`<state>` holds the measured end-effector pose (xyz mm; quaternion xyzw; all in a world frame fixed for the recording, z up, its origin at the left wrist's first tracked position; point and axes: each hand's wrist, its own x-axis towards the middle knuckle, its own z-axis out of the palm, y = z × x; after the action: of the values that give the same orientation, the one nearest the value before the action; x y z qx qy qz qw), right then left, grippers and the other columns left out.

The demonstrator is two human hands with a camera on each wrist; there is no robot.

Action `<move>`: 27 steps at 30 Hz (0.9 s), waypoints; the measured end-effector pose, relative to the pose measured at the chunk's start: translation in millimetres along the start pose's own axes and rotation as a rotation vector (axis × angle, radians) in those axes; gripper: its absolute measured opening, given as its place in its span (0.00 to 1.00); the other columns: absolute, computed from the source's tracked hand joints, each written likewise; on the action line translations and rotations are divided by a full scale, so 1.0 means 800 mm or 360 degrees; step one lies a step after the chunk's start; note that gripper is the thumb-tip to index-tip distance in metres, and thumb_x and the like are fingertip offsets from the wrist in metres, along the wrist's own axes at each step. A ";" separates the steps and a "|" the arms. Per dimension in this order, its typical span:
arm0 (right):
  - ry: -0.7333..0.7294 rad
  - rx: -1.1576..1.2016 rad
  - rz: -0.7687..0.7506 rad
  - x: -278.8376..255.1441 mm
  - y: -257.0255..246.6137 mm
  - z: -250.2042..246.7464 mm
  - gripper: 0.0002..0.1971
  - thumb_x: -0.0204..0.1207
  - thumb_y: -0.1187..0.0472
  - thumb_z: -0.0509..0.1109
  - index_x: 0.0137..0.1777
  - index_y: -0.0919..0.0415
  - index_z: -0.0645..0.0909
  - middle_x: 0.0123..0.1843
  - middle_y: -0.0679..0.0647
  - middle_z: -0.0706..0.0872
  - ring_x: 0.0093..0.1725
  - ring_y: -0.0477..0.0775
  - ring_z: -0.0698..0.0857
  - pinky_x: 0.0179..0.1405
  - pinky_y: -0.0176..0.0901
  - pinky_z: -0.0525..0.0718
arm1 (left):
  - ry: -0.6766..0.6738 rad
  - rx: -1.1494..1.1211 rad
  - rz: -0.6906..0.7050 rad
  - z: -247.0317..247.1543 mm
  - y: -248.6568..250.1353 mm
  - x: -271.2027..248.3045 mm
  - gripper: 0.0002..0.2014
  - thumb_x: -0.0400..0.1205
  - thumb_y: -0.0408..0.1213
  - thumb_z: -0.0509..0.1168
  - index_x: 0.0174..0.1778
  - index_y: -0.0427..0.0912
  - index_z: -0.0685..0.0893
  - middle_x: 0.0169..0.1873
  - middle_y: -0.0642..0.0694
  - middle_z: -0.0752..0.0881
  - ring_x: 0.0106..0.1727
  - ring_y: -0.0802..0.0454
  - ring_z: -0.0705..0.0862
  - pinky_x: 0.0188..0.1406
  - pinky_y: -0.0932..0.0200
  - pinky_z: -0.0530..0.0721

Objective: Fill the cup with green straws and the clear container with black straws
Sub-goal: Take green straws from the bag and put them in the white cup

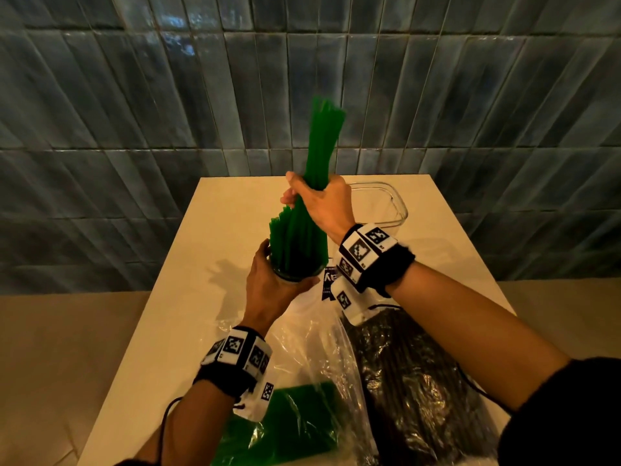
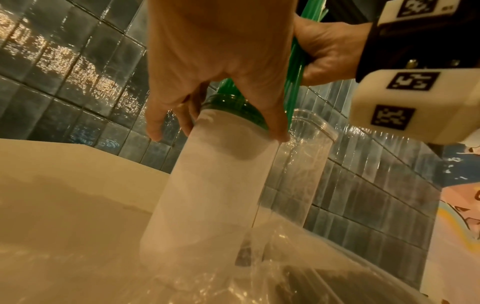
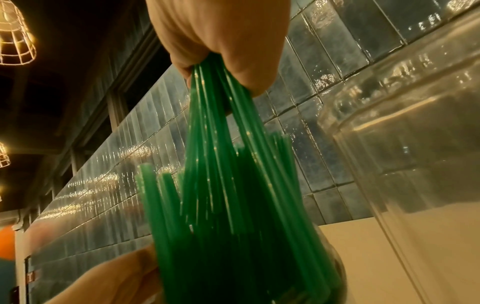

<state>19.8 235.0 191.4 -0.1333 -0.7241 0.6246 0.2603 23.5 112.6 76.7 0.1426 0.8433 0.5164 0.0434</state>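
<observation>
Dim, warm amber light on my feed, and the tabletop [image 1: 235,210] glows yellowish. Caged lamps [image 3: 14,37] burn bright at the right wrist view's upper left. Glare speckles the glossy wall tiles [image 2: 85,70]. The green straws [image 1: 324,129] smear with motion blur at their tips. Tile lines bow at the head view's edges. Soft shadows fall left of the cup [image 2: 215,185].

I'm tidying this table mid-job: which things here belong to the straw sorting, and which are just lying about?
Part of the job:
- cup, gripped by left hand
- green straws, gripped by right hand
- clear container, no straws seen in it
- bagged black straws
- bagged green straws

Lying about:
- printed label
</observation>
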 end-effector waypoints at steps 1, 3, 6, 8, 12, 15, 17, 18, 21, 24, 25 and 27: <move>-0.0029 0.0008 0.0007 0.002 -0.001 0.002 0.13 0.76 0.57 0.72 0.29 0.55 0.83 0.31 0.57 0.89 0.35 0.58 0.91 0.47 0.57 0.89 | -0.0013 0.0018 -0.0004 0.000 0.000 0.001 0.58 0.55 0.53 0.84 0.78 0.44 0.60 0.72 0.45 0.75 0.70 0.47 0.75 0.67 0.51 0.76; -0.0071 0.0023 0.0030 0.006 -0.006 0.005 0.13 0.76 0.58 0.72 0.29 0.57 0.82 0.31 0.58 0.89 0.35 0.59 0.91 0.45 0.53 0.90 | -0.0048 0.0052 -0.0007 0.000 -0.001 0.002 0.59 0.55 0.53 0.83 0.79 0.44 0.59 0.72 0.45 0.75 0.70 0.47 0.75 0.69 0.50 0.76; -0.0089 0.0059 0.0053 0.009 -0.014 0.011 0.12 0.77 0.60 0.71 0.33 0.62 0.82 0.30 0.57 0.88 0.34 0.57 0.90 0.36 0.42 0.88 | -0.0086 0.0068 -0.0021 0.000 -0.002 0.002 0.60 0.53 0.55 0.83 0.78 0.46 0.59 0.72 0.46 0.75 0.70 0.47 0.75 0.69 0.46 0.76; -0.0075 0.0083 0.0083 0.009 -0.012 0.014 0.11 0.77 0.60 0.71 0.34 0.62 0.82 0.31 0.58 0.88 0.34 0.57 0.90 0.36 0.42 0.88 | -0.0092 0.0078 -0.0035 -0.001 -0.002 0.002 0.59 0.52 0.55 0.82 0.78 0.45 0.60 0.72 0.46 0.75 0.70 0.47 0.75 0.68 0.47 0.77; -0.0080 -0.0155 0.0059 -0.004 0.008 0.009 0.13 0.77 0.54 0.71 0.34 0.60 0.84 0.38 0.58 0.90 0.40 0.53 0.90 0.47 0.45 0.87 | -0.0084 0.0094 -0.0022 -0.002 0.000 0.001 0.58 0.54 0.56 0.83 0.77 0.44 0.60 0.72 0.46 0.73 0.70 0.47 0.75 0.67 0.49 0.77; -0.0093 -0.0481 -0.0073 -0.015 0.029 0.000 0.14 0.73 0.48 0.73 0.43 0.60 0.84 0.48 0.58 0.88 0.49 0.53 0.85 0.52 0.44 0.83 | -0.0088 0.0048 -0.0055 -0.001 0.000 0.002 0.59 0.52 0.58 0.83 0.77 0.47 0.61 0.71 0.47 0.74 0.68 0.48 0.76 0.65 0.46 0.80; -0.0101 -0.0696 -0.0203 -0.021 0.040 -0.004 0.12 0.69 0.43 0.75 0.40 0.49 0.81 0.54 0.55 0.84 0.56 0.55 0.80 0.59 0.52 0.80 | -0.0106 0.0031 -0.0076 -0.001 0.001 0.004 0.60 0.49 0.62 0.82 0.75 0.49 0.63 0.70 0.49 0.75 0.67 0.49 0.78 0.62 0.45 0.82; -0.0103 -0.0745 -0.0231 -0.024 0.046 -0.005 0.12 0.66 0.41 0.76 0.41 0.47 0.80 0.56 0.55 0.83 0.58 0.57 0.79 0.60 0.57 0.80 | -0.0115 0.0024 -0.0084 -0.001 0.001 0.006 0.61 0.47 0.63 0.82 0.75 0.50 0.63 0.69 0.50 0.76 0.66 0.50 0.78 0.61 0.44 0.83; -0.0147 -0.0673 -0.0180 -0.031 0.049 -0.009 0.14 0.63 0.44 0.79 0.41 0.40 0.76 0.61 0.55 0.82 0.61 0.58 0.80 0.61 0.59 0.82 | -0.0140 -0.0031 -0.0077 0.001 0.003 0.012 0.64 0.44 0.64 0.81 0.76 0.52 0.59 0.71 0.49 0.72 0.69 0.48 0.75 0.63 0.41 0.81; -0.0225 -0.0543 -0.0187 -0.035 0.042 -0.015 0.25 0.60 0.47 0.83 0.55 0.44 0.77 0.66 0.53 0.77 0.64 0.49 0.76 0.66 0.47 0.80 | -0.0110 -0.0245 0.0003 0.002 0.010 0.018 0.63 0.46 0.63 0.83 0.76 0.53 0.60 0.70 0.51 0.74 0.69 0.51 0.76 0.65 0.41 0.79; -0.0220 -0.0520 -0.0207 -0.034 0.039 -0.015 0.34 0.59 0.47 0.84 0.64 0.50 0.75 0.67 0.52 0.75 0.64 0.46 0.75 0.65 0.40 0.79 | -0.0109 -0.0319 0.0038 0.002 0.013 0.019 0.62 0.48 0.61 0.84 0.76 0.51 0.60 0.69 0.52 0.76 0.68 0.52 0.78 0.65 0.42 0.79; -0.0147 -0.0369 -0.0225 -0.031 0.036 -0.014 0.46 0.56 0.47 0.85 0.74 0.52 0.66 0.71 0.51 0.74 0.66 0.45 0.74 0.66 0.37 0.77 | -0.0130 -0.0391 0.0063 0.000 0.023 0.020 0.59 0.51 0.56 0.84 0.75 0.49 0.60 0.68 0.53 0.77 0.67 0.55 0.78 0.66 0.47 0.79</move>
<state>42.6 237.0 158.7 -0.0822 -0.8103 0.5222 0.2529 11.8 124.8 94.0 0.1738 0.7682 0.6103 0.0847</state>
